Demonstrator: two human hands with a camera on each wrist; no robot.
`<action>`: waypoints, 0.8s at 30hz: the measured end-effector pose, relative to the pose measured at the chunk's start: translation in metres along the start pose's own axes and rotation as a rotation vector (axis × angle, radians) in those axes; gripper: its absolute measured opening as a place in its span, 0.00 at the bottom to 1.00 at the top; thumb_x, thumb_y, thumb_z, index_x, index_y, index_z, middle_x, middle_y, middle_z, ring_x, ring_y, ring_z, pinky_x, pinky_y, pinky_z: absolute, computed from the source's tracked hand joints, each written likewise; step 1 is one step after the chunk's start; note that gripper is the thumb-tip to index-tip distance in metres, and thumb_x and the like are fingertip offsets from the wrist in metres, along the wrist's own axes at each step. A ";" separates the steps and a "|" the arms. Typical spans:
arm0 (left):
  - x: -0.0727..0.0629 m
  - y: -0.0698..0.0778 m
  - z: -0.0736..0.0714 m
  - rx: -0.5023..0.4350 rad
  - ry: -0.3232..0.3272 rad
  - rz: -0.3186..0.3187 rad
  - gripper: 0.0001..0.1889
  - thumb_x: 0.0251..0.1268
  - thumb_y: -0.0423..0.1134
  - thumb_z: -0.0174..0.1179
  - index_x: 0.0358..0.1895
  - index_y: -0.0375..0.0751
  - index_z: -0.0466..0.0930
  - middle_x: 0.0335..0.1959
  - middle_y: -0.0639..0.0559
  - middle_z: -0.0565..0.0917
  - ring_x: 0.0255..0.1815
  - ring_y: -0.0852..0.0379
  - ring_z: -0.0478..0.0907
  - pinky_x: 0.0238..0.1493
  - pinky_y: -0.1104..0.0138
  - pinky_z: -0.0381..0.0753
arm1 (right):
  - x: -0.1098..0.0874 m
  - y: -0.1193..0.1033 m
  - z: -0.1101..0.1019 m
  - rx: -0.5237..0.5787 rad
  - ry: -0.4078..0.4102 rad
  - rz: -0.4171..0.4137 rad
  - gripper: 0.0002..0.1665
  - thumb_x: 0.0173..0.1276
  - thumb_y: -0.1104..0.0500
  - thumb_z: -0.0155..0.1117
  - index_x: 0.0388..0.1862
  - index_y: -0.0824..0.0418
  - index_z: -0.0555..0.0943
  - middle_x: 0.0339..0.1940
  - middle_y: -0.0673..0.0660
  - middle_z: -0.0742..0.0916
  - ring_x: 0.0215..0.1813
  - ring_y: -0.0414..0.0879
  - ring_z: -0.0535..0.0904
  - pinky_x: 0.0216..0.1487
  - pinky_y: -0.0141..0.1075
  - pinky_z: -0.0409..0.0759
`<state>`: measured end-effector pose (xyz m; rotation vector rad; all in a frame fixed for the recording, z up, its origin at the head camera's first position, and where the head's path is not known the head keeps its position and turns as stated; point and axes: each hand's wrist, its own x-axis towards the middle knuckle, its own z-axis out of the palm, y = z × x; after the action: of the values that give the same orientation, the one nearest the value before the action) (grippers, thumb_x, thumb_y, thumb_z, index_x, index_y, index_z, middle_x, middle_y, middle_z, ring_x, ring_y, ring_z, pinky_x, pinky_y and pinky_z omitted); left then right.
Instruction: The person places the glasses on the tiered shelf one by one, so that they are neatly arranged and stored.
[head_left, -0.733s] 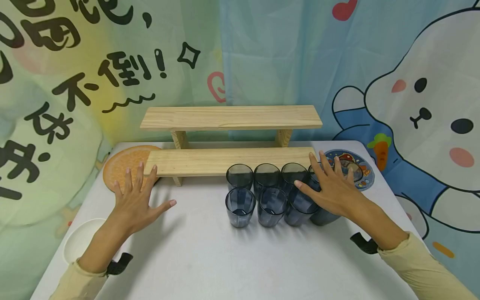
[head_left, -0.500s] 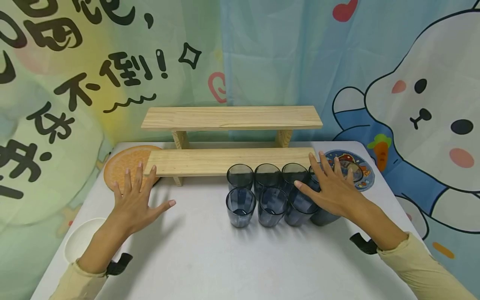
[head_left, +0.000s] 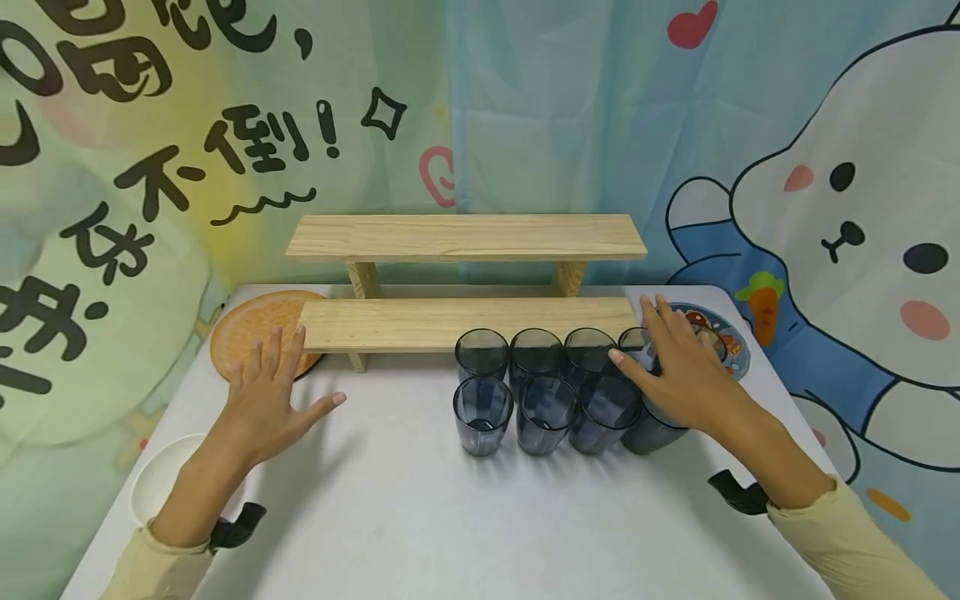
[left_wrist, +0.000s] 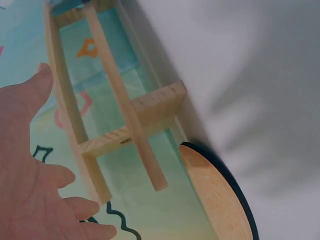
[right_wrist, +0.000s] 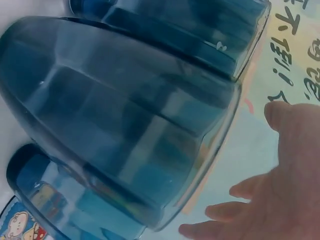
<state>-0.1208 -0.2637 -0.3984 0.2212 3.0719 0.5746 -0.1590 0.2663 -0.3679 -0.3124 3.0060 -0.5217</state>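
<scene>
Several dark blue-grey tinted glasses point(head_left: 482, 417) stand upright in two rows before the right part of a two-tier wooden shelf point(head_left: 465, 237). Over the right end of these rows hovers my right hand point(head_left: 686, 383), fingers extended and thumb apart. In the right wrist view its fingers lie beyond the rim of a large-looking glass point(right_wrist: 125, 120), holding nothing. My left hand point(head_left: 262, 412) is spread palm down above the table's left side. Its fingertips overlap a round orange-slice mat point(head_left: 251, 329); the left wrist view shows that hand near the shelf's left end, with nothing in it.
A white dish point(head_left: 161, 475) sits at the left, partly behind the left forearm. On the right, a patterned blue round mat point(head_left: 738, 354) is partly hidden by the right hand, with another glass on it. A printed curtain point(head_left: 525, 108) hangs behind the white table point(head_left: 450, 525).
My right hand has shifted slightly to the right, its fingers drawing closer together. The left hand's fingers have also come closer together. The glasses and shelf stay in place.
</scene>
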 end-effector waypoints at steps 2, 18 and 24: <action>0.001 -0.001 -0.001 -0.024 0.018 0.005 0.59 0.71 0.69 0.61 0.88 0.43 0.32 0.86 0.27 0.35 0.83 0.19 0.32 0.75 0.23 0.38 | -0.002 0.002 -0.001 0.043 0.045 -0.010 0.60 0.80 0.30 0.54 0.89 0.57 0.36 0.89 0.66 0.42 0.85 0.75 0.43 0.74 0.80 0.46; 0.024 -0.008 0.012 -0.435 0.185 -0.012 0.54 0.73 0.53 0.68 0.87 0.36 0.39 0.85 0.30 0.49 0.85 0.28 0.46 0.77 0.28 0.51 | -0.052 0.025 0.017 0.337 0.448 0.109 0.39 0.83 0.46 0.59 0.84 0.59 0.63 0.75 0.72 0.74 0.74 0.77 0.69 0.69 0.75 0.65; 0.034 -0.011 0.021 -0.494 0.176 -0.063 0.57 0.72 0.52 0.69 0.86 0.34 0.35 0.86 0.28 0.43 0.85 0.27 0.42 0.78 0.28 0.49 | -0.070 0.034 0.030 0.383 0.478 0.182 0.38 0.84 0.45 0.57 0.84 0.60 0.63 0.75 0.72 0.75 0.75 0.74 0.70 0.77 0.62 0.65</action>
<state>-0.1554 -0.2617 -0.4214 0.0668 2.9509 1.3782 -0.0936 0.3026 -0.4054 0.1331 3.2139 -1.2855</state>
